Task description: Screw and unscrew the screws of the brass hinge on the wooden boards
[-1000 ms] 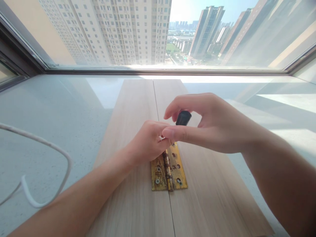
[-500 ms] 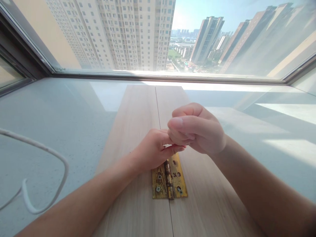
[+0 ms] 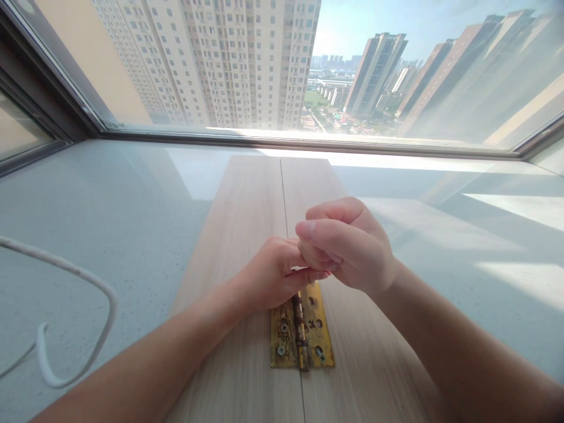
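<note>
A worn yellow metal hinge (image 3: 324, 338) lies along the seam between two light wooden boards (image 3: 247, 200). Screws sit in its lower holes, and its upper end is covered by my hands. My left hand (image 3: 275, 273) is closed just over that upper end, with thumb and fingers pinched together. My right hand (image 3: 346, 247) is curled into a fist above and against the left fingertips, its thumb laid along the top. Whatever either hand grips is hidden behind the fingers.
The boards rest on a pale speckled sill (image 3: 145, 252). A white cable (image 3: 106, 288) loops at the left. Beyond the boards runs a dark window frame (image 3: 247, 141), with tall buildings outside the glass.
The whole view has shifted slightly, so the hinge and hands sit lower in the picture. My right fist has moved a little to the left; both hands stay closed.
</note>
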A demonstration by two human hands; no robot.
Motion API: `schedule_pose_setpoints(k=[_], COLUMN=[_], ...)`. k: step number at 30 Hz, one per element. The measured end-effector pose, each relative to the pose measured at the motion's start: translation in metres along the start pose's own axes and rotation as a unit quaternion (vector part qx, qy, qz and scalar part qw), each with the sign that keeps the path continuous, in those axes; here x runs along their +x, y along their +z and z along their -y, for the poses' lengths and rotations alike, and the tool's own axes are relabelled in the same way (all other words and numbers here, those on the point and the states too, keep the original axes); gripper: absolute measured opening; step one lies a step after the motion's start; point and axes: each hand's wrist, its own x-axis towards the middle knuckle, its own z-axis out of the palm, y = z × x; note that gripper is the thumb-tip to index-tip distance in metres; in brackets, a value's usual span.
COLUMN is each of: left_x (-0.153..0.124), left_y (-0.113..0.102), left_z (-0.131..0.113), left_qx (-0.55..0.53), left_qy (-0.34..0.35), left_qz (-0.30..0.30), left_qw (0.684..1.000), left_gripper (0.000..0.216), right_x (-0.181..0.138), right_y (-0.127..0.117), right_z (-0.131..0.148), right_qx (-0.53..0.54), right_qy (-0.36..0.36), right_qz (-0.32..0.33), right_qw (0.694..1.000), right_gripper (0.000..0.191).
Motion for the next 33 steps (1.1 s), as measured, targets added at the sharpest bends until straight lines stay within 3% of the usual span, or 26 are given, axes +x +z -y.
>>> schedule_pose_setpoints(k=[13, 33], left_x=[-0.0009, -0.0026], left_y=[0.0014, 0.0003], left_z=[0.0049, 0.0029], left_qx=[-0.039, -0.053], left_qy=[0.001, -0.061], left_qz=[0.005, 0.027], left_qw=[0.999, 0.996], left_gripper=[0.014, 0.015], right_x=[-0.002, -0.0043], right_y=[0.0016, 0.0], right_z=[-0.001, -0.0051], right_qx=[0.01, 0.014], right_qy=[-0.021, 0.014], right_qz=[-0.003, -0.01], right_qw=[1.0, 1.0], right_gripper=[0.036, 0.039])
